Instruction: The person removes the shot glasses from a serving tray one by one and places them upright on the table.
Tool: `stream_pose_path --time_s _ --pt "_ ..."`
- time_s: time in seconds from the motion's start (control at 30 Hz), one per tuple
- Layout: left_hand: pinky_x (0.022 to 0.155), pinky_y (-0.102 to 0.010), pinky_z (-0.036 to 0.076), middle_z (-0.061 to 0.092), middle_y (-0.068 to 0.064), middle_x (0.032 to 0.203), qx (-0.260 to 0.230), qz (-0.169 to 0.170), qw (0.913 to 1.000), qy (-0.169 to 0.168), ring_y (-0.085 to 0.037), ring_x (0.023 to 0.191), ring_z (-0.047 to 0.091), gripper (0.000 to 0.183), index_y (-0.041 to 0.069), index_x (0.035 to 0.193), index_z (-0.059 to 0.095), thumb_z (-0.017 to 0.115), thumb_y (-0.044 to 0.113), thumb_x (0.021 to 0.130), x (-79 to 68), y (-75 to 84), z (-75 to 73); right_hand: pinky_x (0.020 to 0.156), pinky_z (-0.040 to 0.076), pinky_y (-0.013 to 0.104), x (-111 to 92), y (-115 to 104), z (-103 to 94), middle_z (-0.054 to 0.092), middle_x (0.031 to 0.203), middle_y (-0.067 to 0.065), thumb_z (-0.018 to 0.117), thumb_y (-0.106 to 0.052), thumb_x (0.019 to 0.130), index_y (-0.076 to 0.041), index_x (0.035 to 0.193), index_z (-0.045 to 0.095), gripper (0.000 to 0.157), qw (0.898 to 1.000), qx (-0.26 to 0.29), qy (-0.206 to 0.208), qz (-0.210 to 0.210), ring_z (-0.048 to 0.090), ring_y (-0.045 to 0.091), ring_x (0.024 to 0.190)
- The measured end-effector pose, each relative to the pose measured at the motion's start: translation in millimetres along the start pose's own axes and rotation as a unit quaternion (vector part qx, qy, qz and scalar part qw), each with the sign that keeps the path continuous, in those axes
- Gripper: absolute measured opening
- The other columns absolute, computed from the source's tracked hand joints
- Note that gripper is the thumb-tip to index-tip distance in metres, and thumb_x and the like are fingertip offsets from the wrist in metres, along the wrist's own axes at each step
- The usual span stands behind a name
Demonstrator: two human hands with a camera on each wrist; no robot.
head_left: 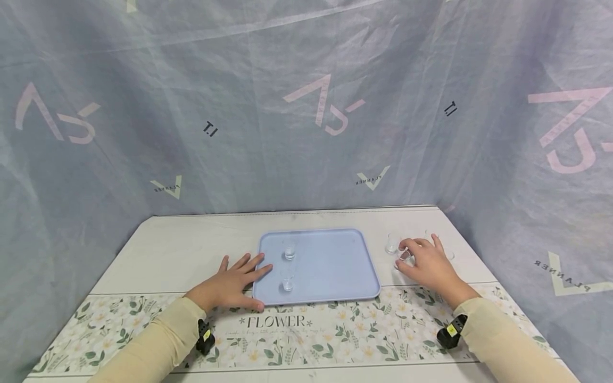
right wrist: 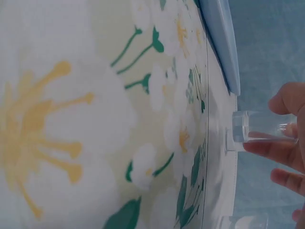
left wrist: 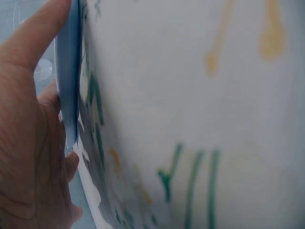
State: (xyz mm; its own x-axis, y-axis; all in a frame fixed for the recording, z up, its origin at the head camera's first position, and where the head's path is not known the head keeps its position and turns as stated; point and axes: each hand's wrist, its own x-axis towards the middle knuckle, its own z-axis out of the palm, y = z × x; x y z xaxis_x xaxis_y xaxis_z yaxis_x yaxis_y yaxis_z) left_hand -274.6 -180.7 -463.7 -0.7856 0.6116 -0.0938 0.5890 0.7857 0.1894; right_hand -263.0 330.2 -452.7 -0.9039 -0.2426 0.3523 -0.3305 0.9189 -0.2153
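My left hand [head_left: 234, 284] lies with spread fingers over the left edge of a pale blue tray [head_left: 330, 268]; in the left wrist view its thumb touches the tray rim [left wrist: 68, 71]. Two small clear shot glasses stand on the tray's left half, one farther back [head_left: 289, 252] and one nearer [head_left: 287, 284]. To the right of the tray, my right hand [head_left: 428, 263] pinches another clear shot glass [right wrist: 259, 126] between thumb and fingers. Whether that glass is off the table, I cannot tell.
Beside the right hand stands a clear glass [head_left: 391, 246], with another [head_left: 449, 255] partly hidden beyond it. A flower-printed cloth strip [head_left: 306, 340] crosses the white table's front. Grey printed curtains [head_left: 268, 159] enclose the back and sides.
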Motion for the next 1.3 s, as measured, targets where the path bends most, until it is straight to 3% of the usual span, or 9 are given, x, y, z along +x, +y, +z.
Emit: stream_pose_path --time_s 0.33,0.7,0.93,1.07,1.3 --pt "0.111 -0.078 0.000 0.012 -0.006 0.170 -0.004 -0.007 1.0000 -0.003 -0.041 0.154 0.010 0.102 0.029 0.161 0.029 0.061 0.080 0.079 -0.2 0.7 0.5 0.111 0.011 0.073 1 -1 3.2 0.069 0.088 0.001 0.073 -0.025 0.088 -0.008 0.106 0.063 0.027 0.999 -0.002 -0.029 0.013 0.056 0.044 0.118" --pt "0.111 -0.077 0.000 0.012 -0.005 0.170 -0.003 -0.007 1.0000 -0.005 -0.041 0.154 0.009 0.102 0.031 0.161 0.029 0.061 0.081 0.079 0.9 -0.7 2.3 0.113 0.001 0.073 1 6 3.7 0.069 0.088 0.001 0.072 -0.026 0.090 -0.008 0.104 0.061 0.026 0.998 0.003 -0.040 0.040 0.056 0.044 0.117" --pt "0.111 -0.077 0.000 0.012 -0.005 0.170 -0.006 -0.005 1.0000 -0.004 -0.040 0.154 0.009 0.101 0.031 0.161 0.029 0.061 0.081 0.079 1.4 -1.5 3.8 0.113 -0.004 0.073 2 6 -3.3 0.071 0.090 -0.001 0.074 -0.039 0.090 -0.009 0.117 0.062 0.042 0.997 -0.014 -0.061 0.033 0.046 0.048 0.130" --pt "0.111 -0.077 0.000 0.011 -0.005 0.170 -0.003 -0.003 1.0000 -0.003 -0.041 0.154 0.009 0.101 0.031 0.161 0.029 0.061 0.081 0.079 1.4 -2.3 5.0 0.112 -0.007 0.073 8 2 -15.1 0.072 0.093 0.001 0.071 -0.047 0.090 -0.009 0.123 0.060 0.052 0.998 -0.047 -0.041 0.026 0.044 0.049 0.130" --pt "0.110 -0.078 0.000 0.012 -0.006 0.170 -0.004 0.001 1.0000 -0.001 -0.041 0.154 0.009 0.101 0.030 0.161 0.030 0.062 0.080 0.079 1.2 -2.8 4.6 0.115 -0.009 0.070 29 -15 -24.7 0.071 0.096 0.004 0.071 -0.047 0.090 -0.011 0.122 0.061 0.049 0.998 -0.052 0.008 0.018 0.046 0.045 0.128"
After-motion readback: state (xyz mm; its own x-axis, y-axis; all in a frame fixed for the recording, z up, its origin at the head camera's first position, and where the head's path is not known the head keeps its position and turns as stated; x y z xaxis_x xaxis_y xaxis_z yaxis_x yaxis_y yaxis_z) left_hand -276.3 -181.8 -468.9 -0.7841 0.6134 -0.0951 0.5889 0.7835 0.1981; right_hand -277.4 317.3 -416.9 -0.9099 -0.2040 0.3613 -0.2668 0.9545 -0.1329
